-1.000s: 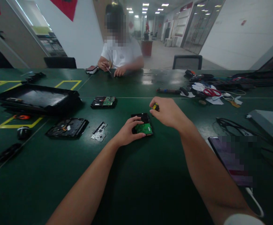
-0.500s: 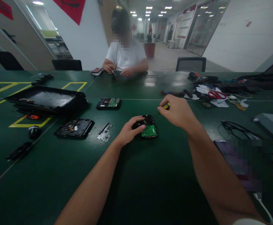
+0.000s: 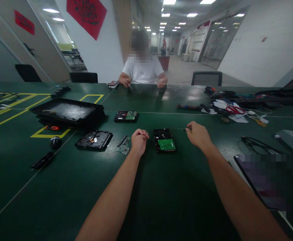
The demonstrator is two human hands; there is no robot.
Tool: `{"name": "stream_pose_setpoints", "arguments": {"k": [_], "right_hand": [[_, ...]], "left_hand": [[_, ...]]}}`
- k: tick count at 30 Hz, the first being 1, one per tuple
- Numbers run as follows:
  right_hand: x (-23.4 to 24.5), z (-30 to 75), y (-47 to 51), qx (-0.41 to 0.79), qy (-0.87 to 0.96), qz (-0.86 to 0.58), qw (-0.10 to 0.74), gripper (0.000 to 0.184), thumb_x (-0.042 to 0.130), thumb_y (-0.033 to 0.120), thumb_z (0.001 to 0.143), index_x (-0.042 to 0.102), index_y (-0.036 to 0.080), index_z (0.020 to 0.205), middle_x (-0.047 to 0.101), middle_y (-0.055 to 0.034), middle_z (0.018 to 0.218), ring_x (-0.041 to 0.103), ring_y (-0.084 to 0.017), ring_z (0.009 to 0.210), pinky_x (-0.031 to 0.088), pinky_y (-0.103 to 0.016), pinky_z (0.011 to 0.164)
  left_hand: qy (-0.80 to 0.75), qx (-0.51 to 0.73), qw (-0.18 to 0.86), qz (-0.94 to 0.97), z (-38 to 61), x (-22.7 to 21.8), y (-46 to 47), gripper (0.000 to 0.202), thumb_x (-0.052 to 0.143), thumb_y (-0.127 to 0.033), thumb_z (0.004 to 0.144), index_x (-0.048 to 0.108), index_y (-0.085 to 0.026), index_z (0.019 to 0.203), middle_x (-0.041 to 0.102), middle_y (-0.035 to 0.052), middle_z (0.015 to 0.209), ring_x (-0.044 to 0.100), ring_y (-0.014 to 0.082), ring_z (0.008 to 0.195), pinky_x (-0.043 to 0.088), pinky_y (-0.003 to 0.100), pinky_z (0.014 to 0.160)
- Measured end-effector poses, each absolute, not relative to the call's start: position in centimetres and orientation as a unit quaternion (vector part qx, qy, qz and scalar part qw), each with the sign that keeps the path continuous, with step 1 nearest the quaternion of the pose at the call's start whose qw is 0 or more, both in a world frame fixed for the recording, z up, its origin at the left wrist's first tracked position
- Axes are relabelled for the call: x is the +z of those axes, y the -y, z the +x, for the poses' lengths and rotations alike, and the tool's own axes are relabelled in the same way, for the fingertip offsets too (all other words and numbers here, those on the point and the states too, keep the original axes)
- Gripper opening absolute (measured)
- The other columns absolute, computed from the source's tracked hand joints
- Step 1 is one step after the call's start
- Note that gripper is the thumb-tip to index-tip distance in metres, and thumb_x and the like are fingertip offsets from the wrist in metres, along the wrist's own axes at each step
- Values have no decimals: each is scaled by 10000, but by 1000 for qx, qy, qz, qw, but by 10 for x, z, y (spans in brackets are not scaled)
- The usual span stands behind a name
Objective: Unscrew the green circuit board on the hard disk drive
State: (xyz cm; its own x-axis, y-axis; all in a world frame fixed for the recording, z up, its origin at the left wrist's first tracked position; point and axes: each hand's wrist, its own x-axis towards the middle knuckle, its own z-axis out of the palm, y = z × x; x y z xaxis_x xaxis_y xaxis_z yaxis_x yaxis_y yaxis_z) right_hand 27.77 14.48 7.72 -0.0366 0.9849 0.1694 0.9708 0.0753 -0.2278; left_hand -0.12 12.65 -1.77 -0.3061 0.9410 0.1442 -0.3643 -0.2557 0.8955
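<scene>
A hard drive (image 3: 164, 140) lies on the green table (image 3: 161, 201) with its green circuit board facing up, between my two hands. My left hand (image 3: 139, 140) rests just left of it, curled into a loose fist and no longer touching it. My right hand (image 3: 198, 135) is to the drive's right, closed on a small screwdriver (image 3: 184, 129) whose thin shaft points left, level with the drive's far end.
Left of my left hand lie a loose circuit board (image 3: 124, 145), an opened drive (image 3: 94, 139) and a black tray (image 3: 67, 111). Another drive (image 3: 126, 115) sits farther back. Red scissors (image 3: 234, 109), tools and cables clutter the right. A person in white sits across the table.
My left hand let go of the hard drive and drew back to its left, closing into a fist. My right hand moved right and lowered with the screwdriver. The camera view tilted up.
</scene>
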Motion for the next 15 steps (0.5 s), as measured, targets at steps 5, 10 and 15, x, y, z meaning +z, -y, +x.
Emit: {"name": "stream_pose_setpoints", "arguments": {"k": [5,10,15], "right_hand": [[46,294,-111,49,723,-683,92,372,577,264,1006,644,139,1350,681,-212,1301,726,-331,1088,550,-408,862],[26,294,-72,69,694,-708,115,372,461,296,1040,663,147,1314,658,-242,1260,731,-344,1020,556,-421,787],[15,288,-51,31,690,-701,177,362,434,304,1054,667,183,1303,665,-216,1232,688,-353,1118,554,-441,895]], "left_hand": [[-413,678,465,393,7,-18,-123,200,527,-95,512,399,-215,609,455,-41,590,501,122,555,377,257,566],[-459,630,451,436,13,-21,-116,122,502,-104,520,459,-213,553,504,-32,520,470,120,490,339,247,532],[-522,565,417,484,7,-22,-114,152,500,-73,609,567,-199,557,563,-1,528,517,146,520,394,264,552]]}}
